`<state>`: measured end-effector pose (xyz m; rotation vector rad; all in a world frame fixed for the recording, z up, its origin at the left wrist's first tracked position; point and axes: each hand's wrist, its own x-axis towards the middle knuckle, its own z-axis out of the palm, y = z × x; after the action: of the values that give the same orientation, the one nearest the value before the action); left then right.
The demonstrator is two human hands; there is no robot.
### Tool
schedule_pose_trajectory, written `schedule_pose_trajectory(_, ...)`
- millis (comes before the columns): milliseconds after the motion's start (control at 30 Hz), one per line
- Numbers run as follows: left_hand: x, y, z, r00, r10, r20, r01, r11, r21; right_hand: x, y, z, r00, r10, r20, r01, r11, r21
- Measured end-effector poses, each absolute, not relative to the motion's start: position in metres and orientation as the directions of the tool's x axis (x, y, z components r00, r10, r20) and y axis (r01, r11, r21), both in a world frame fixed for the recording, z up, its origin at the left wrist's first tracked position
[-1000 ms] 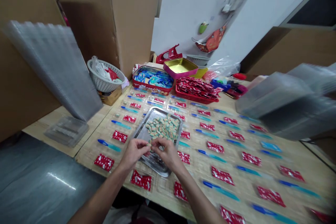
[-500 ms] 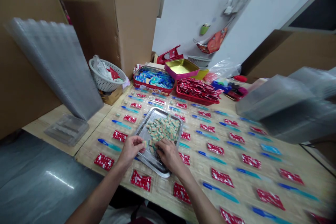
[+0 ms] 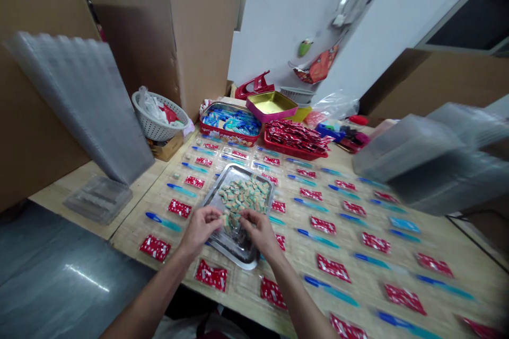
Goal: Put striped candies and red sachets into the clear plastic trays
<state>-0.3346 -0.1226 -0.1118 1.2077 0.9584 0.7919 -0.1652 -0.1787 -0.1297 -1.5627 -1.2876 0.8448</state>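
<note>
A metal tray (image 3: 217,196) stands on the table, heaped with small pale green-and-tan blocks (image 3: 244,193), perhaps erasers. Over the tray's near left part, my left hand (image 3: 203,228) pinches one such block between thumb and fingertips. My right hand (image 3: 258,230) is closed in a pinch above the near right side of the heap, its fingertips beside loose blocks; what lies between them is too small to make out. Around the tray lie clear plastic cases, each with a blue pen (image 3: 163,221) or a red patterned packet (image 3: 155,247), many with both.
Behind the cases are a red tin (image 3: 230,136) of blue pens, a red tray (image 3: 296,154) of red packets and a pink tin (image 3: 272,115). Stacked clear cases (image 3: 87,106) lean at the left; more stacks (image 3: 409,164) stand right. A grey basket (image 3: 157,130) sits back left.
My right hand has lifted from the heap and come a little nearer my left, its fingers now pinched. The left hand still pinches a block. The view has shifted slightly.
</note>
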Motion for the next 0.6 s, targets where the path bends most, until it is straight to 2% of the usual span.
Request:
schedule_pose_trajectory(133,-0.332,-0.120,-0.107,0.593,0.803,-0.056,0.072,0.016,0.997,-0.170,-0.179,-0.124,0.183,0.979,0.095,0.347,0.027,-0.937)
schedule_pose_trajectory(200,-0.328,-0.117,-0.109,0.629,0.777,-0.021,0.111,-0.063,0.992,-0.174,-0.178,-0.126,0.172,0.980,0.105,0.331,0.042,-0.943)
schedule_pose_trajectory(333,-0.319,-0.120,-0.111,0.538,0.838,0.093,0.212,-0.241,0.947,-0.178,-0.170,-0.136,0.293,0.953,0.080,0.213,0.016,-0.977)
schedule_pose_trajectory(433,-0.317,-0.126,-0.111,0.444,0.875,0.191,0.254,-0.327,0.910,-0.173,-0.163,-0.139,0.479,0.878,0.006,-0.026,0.021,-0.999)
schedule_pose_trajectory(500,-0.318,-0.129,-0.113,0.437,0.880,0.185,0.263,-0.322,0.909,-0.168,-0.161,-0.134,0.516,0.853,-0.075,-0.194,0.031,-0.980)
schedule_pose_trajectory(600,-0.318,-0.128,-0.117,0.434,0.899,0.058,0.218,-0.167,0.962,-0.165,-0.165,-0.123,0.433,0.892,-0.132,-0.317,0.014,-0.948)
